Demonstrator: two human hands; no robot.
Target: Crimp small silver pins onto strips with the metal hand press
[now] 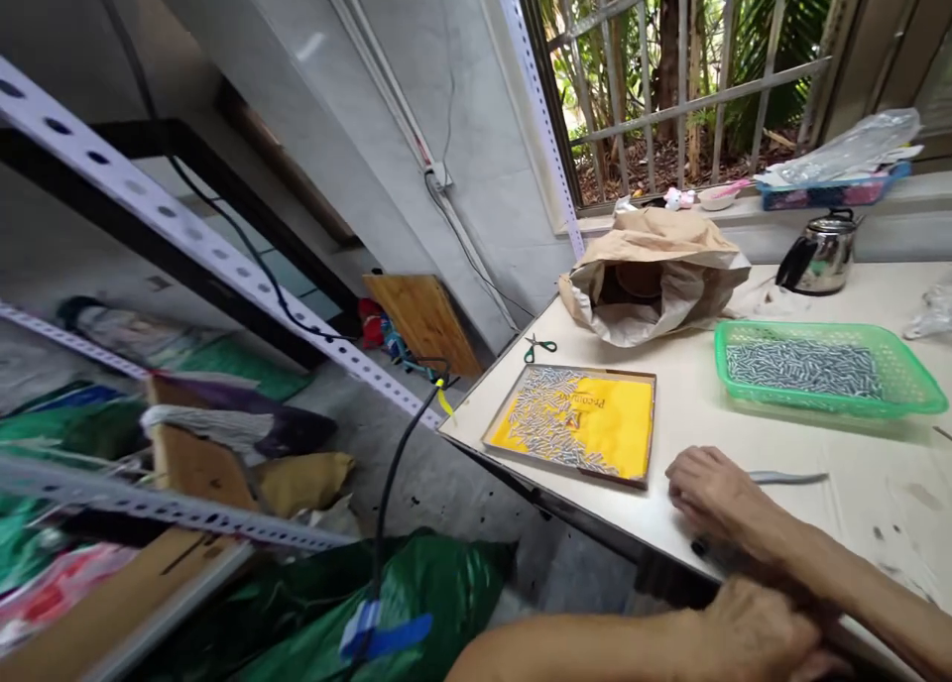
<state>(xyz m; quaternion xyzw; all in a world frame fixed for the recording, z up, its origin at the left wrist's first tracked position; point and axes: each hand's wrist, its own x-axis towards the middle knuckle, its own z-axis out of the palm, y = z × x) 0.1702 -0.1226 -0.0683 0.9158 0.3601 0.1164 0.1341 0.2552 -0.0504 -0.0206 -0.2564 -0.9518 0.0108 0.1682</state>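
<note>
The right hand (710,489) is laid low over the near part of the pale tabletop (788,543), its fingers bent downward; whether anything is gripped beneath them cannot be told. A slim grey tool (792,478) is seen just beyond that hand, its left end hidden by it. A small black object (699,545) is partly covered below the same hand, at the near table edge. The left hand (763,627) is held nearer, by the table edge and below the right forearm, with its fingers curled; it is blurred, and what is held, if anything, cannot be told.

To the left of the right hand, a shallow rectangular tray (652,424) is set near the table's left corner. It is lined with a printed yellow sheet (621,419), over whose left and middle parts small metal pins (546,419) are scattered. Many similar metal pieces (803,367) are heaped in a green plastic basket (926,397) farther right. Green-handled scissors (539,347) are placed just beyond the tray. At the far side, a crumpled brown paper bag (669,241) is left open, and a metal kettle (827,256) is stood upright to its right.
</note>
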